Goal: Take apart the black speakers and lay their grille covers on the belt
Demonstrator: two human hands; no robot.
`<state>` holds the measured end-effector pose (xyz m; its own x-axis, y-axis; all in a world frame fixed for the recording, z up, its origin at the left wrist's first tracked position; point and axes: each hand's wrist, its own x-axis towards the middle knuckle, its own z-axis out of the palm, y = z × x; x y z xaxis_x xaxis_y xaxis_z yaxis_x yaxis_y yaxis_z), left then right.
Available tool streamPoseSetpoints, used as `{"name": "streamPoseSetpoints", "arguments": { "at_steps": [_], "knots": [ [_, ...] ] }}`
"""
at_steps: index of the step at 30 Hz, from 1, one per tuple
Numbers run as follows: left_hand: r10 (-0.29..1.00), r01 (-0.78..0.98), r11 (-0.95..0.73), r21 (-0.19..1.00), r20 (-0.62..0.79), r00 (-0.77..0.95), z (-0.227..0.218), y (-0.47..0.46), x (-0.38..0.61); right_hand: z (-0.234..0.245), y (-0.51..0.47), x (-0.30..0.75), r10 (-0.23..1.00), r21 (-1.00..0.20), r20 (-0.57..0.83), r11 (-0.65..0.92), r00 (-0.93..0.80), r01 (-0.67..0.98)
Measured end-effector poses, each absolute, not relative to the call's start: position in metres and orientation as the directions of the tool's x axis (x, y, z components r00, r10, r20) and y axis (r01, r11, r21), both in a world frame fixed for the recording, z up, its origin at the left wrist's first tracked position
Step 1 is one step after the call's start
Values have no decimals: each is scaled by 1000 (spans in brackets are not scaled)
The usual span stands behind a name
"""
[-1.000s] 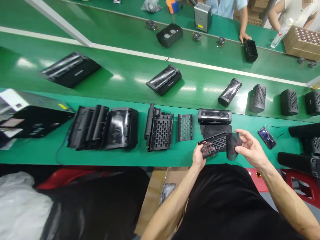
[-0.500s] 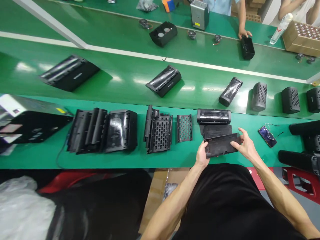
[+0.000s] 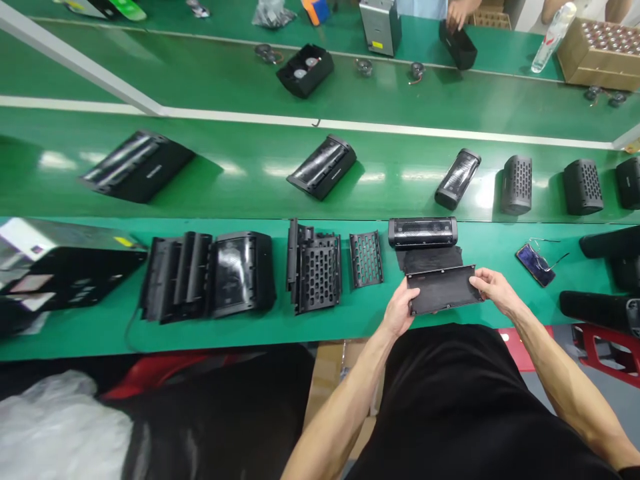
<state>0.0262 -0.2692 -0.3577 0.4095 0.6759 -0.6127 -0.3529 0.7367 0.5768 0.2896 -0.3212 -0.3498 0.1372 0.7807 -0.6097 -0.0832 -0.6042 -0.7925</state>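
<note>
A black rectangular plastic panel is held between my two hands above the near edge of the green bench, its rimmed inner side facing up. My left hand grips its left end, thumb on top. At the right end, my right hand pinches the corner between thumb and fingers. Just beyond the panel lie thin dark sheets, partly covered by it. Behind them a black speaker housing rests lengthwise, its glossy mesh side up.
Left along the bench are a perforated grille, stacked grilles and stacked black shells. A phone with glasses lies to the right. Speakers stand on the belt beyond. Across it, a co-worker's hand holds a black housing.
The panel has tipped so more of its inner face and rim shows. My right-hand fingers have closed in at its end. The co-worker's housing has moved off the belt, up and left.
</note>
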Motion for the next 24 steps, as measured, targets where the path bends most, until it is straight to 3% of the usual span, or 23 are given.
{"name": "streamPoseSetpoints", "arguments": {
  "at_steps": [24],
  "knots": [
    [698,-358,712,604,-552,456,-353,-265,24,-345,-336,294,812,-828,-560,-551,164,-100]
  ]
}}
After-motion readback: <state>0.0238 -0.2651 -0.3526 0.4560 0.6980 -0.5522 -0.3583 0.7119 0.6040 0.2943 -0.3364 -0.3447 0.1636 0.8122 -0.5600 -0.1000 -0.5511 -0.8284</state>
